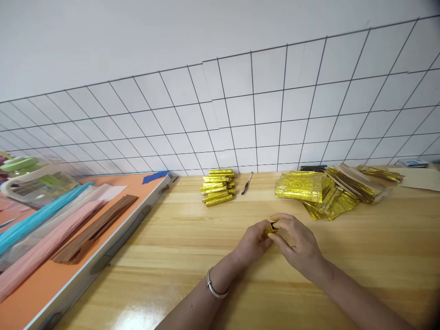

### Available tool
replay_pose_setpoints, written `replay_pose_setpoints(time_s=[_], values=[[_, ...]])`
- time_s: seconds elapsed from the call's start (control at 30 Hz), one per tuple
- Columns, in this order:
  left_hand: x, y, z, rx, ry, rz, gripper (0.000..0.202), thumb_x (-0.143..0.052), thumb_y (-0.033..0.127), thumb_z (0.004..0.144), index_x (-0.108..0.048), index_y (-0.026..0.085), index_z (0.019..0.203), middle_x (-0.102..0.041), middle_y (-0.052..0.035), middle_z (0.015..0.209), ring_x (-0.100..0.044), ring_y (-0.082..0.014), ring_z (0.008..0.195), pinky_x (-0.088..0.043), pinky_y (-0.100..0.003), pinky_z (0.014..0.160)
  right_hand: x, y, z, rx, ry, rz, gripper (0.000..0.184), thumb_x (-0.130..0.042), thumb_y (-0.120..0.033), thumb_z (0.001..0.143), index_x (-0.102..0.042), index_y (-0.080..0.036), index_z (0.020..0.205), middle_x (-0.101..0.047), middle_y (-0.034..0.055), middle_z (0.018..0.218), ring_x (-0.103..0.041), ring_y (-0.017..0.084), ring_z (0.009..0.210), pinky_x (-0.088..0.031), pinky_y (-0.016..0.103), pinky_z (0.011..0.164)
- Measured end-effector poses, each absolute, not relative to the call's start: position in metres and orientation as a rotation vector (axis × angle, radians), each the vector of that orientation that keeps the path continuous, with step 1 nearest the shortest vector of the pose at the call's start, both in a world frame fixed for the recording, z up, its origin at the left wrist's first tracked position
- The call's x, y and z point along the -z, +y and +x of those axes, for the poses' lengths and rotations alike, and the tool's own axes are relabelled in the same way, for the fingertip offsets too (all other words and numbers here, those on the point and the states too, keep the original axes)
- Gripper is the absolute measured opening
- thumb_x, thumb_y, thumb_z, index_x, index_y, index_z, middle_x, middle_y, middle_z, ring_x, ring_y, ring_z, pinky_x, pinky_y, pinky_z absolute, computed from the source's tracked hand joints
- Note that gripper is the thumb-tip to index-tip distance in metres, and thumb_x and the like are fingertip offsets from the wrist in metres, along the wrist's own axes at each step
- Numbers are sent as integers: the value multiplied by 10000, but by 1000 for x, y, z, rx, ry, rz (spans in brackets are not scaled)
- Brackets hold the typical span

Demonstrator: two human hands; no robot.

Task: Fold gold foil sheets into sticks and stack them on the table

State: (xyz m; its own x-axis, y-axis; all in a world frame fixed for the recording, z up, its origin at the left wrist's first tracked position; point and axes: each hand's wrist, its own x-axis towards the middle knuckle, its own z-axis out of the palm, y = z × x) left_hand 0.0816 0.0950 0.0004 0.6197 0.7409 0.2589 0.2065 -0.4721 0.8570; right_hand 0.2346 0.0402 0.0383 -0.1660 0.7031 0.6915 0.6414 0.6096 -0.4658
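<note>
Between both hands, low over the wooden table, is a small gold foil roll [270,228] with a dark opening at its right end. My left hand [253,242] wraps around its left part, covering most of it. The thumb and fingers of my right hand [298,245] pinch the open end. A stack of similar gold foil rolls [217,187] lies further back on the table. To the right, flat gold foil sheets [299,186] rest on a loose pile of crinkled gold foil strips [332,201].
A pen [246,183] lies beside the stacked rolls. At left, a raised orange board [144,185] carries folded brown paper [96,229], pink paper [51,245], a turquoise roll [44,220] and a blue scrap [154,177]. Cardboard [421,178] sits far right. A tiled wall [268,107] backs the table.
</note>
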Motion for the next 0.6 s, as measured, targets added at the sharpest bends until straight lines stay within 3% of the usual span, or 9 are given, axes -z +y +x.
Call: replay_pose_setpoints(time_s=[0.23, 0.4, 0.47, 0.6], values=[[4, 101, 76, -775, 814, 2028, 60, -523, 215, 827, -502, 165, 853, -531, 3, 768, -469, -117, 705, -374, -213, 624, -37, 50, 247, 6, -1871, -1115, 236, -560, -189, 829, -517, -256, 1051, -621, 69, 1065, -582, 214, 1016, -490, 406, 872], [4, 104, 74, -751, 833, 2047, 40, -497, 207, 835, -499, 167, 836, -494, 21, 732, -429, -106, 674, -347, -206, 606, -43, 53, 255, -44, -1962, -1110, 20, -551, -232, 842, -552, -248, 854, -634, 62, 1024, -596, 201, 962, -504, 377, 819], [4, 104, 74, -746, 827, 2054, 37, -486, 198, 839, -505, 167, 845, -501, 19, 742, -434, -108, 681, -347, -209, 614, -44, 52, 256, -69, -2007, -1120, 36, -548, -248, 850, -540, -244, 815, -634, 59, 1012, -593, 196, 955, -505, 371, 810], [6, 105, 74, -745, 817, 2064, 51, -472, 177, 841, -511, 165, 870, -530, 10, 778, -452, -114, 703, -352, -215, 635, -44, 51, 254, -53, -2027, -1116, 21, -541, -241, 861, -546, -239, 881, -622, 62, 1017, -582, 192, 961, -491, 367, 832]])
